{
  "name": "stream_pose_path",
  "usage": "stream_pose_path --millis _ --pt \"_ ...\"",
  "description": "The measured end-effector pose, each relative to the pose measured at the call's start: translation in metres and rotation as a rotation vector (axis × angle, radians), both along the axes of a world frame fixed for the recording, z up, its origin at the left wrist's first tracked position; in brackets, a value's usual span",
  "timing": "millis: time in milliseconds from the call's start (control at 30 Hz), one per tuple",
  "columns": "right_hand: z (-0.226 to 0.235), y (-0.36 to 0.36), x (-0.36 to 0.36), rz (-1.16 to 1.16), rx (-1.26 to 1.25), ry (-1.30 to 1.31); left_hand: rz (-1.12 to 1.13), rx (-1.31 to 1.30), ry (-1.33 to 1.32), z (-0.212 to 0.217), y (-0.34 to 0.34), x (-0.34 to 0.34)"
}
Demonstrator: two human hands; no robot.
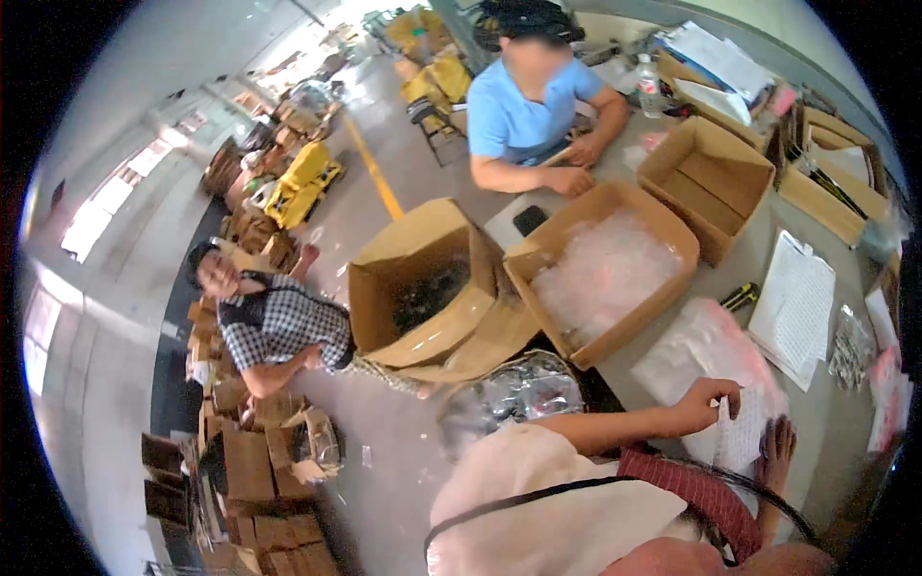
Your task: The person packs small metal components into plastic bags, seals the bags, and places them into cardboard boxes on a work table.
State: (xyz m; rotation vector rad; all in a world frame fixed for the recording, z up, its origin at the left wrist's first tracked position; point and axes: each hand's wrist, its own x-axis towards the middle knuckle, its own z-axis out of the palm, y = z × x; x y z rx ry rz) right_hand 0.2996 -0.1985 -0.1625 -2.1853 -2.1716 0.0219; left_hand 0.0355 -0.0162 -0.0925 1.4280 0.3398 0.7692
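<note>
A: Straight to the hands! The left hand point(709, 407) is closed, fingers pinching the upper edge of a white paper sheaf with printed lines point(738, 434).

B: And where's that paper sitting?

A: Low on the grey tabletop point(828, 418), between the two hands, just below a flat pile of clear, pink-edged plastic bags point(706, 336).

B: The right hand point(778, 449)?

A: Dark, fingers reaching along the sheaf's right edge. Gripping or merely resting? Can't tell from here!

B: Talk me through the room.

A: Rightward, a strip of grey shows before a clear bag of small silvery pieces point(850, 353). Above the hands, it's tight: those plastic bags, then a flat white stack of printed sheets point(793, 307), with a yellow-and-black hand tool point(740, 296) just off its left side.

B: Left flank?

A: The forearm crosses near a bundle in shiny clear plastic point(523, 392). Above that, an open brown cardboard box filled with clear plastic bags point(607, 274) hems things in.

B: Across the table?

A: A co-worker in a light-blue shirt point(533, 110), forearms at the far edge, well apart from our pair!
</note>
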Motion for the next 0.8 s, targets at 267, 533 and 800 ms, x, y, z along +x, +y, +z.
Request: stream_pose_path --millis 267,533,800 --pt "0.082 -0.010 -0.019 -0.131 0.288 0.153 0.167 0.043 -0.228 -0.042 -0.014 -0.058" --pt "-0.005 -0.005 -0.062 -0.291 0.181 0.134 0.585 0.092 0.031 0.016 -0.041 -0.086" --pt "0.100 0.012 -0.109 -0.350 0.514 0.846 0.297 0.182 0.083 0.025 -0.054 -0.068"
